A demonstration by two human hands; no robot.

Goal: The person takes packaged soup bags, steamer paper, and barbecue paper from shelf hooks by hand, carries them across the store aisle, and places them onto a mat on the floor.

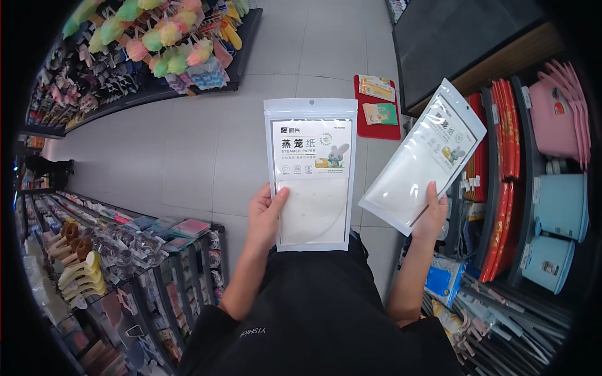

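Left hand gripping a steamer paper pack by its lower left edge, thumb across front, presumably to hold it flat and upright; right hand gripping a second pack, lower right edge, one-sided hold perhaps explaining its tilt; both above grey floor

gray tiled floor runs between dark-edged shop shelves, left and right.

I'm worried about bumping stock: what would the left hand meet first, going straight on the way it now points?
Past the steamer paper packet held in the left hand, the way looks free over the grey floor, as far as the picture shows; depth is hard to judge.
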